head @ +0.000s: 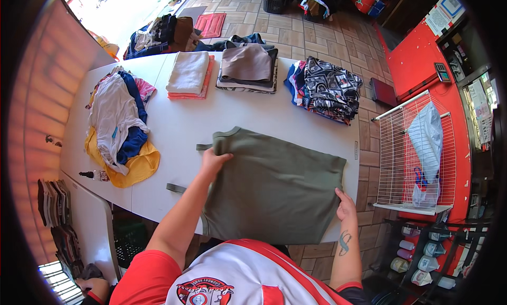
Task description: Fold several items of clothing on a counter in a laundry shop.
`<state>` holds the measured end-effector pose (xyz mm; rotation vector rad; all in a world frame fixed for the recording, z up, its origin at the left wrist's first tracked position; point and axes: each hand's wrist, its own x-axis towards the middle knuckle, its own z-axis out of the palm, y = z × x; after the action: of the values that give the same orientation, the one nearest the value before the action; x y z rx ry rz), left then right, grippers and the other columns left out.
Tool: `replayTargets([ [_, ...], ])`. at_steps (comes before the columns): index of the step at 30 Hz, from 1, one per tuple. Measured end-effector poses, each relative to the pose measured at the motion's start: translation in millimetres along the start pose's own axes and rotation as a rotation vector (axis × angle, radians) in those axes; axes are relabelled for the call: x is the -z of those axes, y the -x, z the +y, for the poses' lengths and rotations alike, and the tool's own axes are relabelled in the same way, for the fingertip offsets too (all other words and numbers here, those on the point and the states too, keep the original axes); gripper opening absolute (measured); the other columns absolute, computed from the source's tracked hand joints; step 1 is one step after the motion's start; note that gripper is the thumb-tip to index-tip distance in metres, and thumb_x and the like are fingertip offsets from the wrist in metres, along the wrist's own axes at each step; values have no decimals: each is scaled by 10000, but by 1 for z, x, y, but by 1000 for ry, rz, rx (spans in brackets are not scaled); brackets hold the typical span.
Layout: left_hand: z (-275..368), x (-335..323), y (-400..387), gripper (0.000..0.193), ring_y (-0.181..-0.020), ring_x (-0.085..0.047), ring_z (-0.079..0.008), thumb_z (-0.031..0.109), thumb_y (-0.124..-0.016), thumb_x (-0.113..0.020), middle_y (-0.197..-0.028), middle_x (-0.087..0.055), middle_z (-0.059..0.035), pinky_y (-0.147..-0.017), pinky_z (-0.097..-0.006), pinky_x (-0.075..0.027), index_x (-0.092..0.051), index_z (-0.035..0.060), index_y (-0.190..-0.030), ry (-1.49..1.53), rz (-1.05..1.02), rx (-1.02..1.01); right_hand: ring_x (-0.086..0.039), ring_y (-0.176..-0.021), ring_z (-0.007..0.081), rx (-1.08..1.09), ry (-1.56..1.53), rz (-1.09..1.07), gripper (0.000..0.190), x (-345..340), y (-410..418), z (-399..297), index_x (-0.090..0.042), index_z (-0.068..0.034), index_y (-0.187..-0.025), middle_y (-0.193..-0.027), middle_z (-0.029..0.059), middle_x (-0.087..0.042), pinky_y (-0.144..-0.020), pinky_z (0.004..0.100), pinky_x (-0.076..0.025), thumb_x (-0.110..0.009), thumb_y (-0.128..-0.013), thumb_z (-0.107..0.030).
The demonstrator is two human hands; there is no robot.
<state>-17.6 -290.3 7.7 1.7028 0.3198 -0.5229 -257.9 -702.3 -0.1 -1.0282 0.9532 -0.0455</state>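
An olive-green strappy top [273, 186] lies spread on the white table [182, 118] before me, its two narrow straps pointing left. My left hand [215, 162] grips its left edge near the upper strap, thumb on top of the cloth. At the right-hand edge, my right hand [345, 205] holds the fabric between thumb and fingers. The fingers of both hands are partly hidden by the cloth. The lower part of the top reaches the table's near edge, close to my body.
Loose clothes [115, 118] and a small bottle [94, 175] lie left. Folded towels [188, 73], a folded stack [247, 67] and patterned garments [332, 87] line the far side. A wire rack [396, 154] stands right. Another person's hand [93, 286] shows at lower left.
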Motion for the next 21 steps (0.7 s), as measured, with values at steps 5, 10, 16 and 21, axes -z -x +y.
replayTargets([
  [5, 17, 37, -14, 304, -861, -651, -235, 130, -757, -759, -965, -666, -115, -792, -359, -522, -643, -10, -1000, 441, -147, 373, -610, -983, 222, -200, 62, -67, 379, -39, -14, -50, -583, 26, -1124, -1072, 116, -640, -865, 342, -487, -683, -865, -231],
  [10, 94, 67, -19, 288, -867, -652, -225, 189, -804, -717, -964, -672, -92, -849, -354, -511, -635, 22, -1023, 575, -232, 144, -615, -982, 185, 134, -17, -180, 326, -72, 3, -141, -622, -24, -1038, -1062, 101, -643, -843, 345, -503, -675, -866, -296],
  [16, 188, 111, 38, 350, -911, -647, -178, 212, -841, -693, -1011, -670, -78, -870, -320, -498, -596, 12, -1111, 615, -346, -255, -607, -997, 164, 473, 73, -128, 409, -103, 90, -203, -601, -25, -1165, -1093, 72, -640, -871, 322, -479, -632, -893, -329],
  [21, 140, 151, 67, 324, -875, -643, -154, 176, -842, -691, -989, -672, -67, -845, -298, -484, -607, -12, -1091, 388, -222, -260, -586, -940, 134, 462, 236, -31, 327, -90, 114, -146, -618, -73, -1068, -1041, 19, -632, -813, 299, -465, -659, -875, -335],
])
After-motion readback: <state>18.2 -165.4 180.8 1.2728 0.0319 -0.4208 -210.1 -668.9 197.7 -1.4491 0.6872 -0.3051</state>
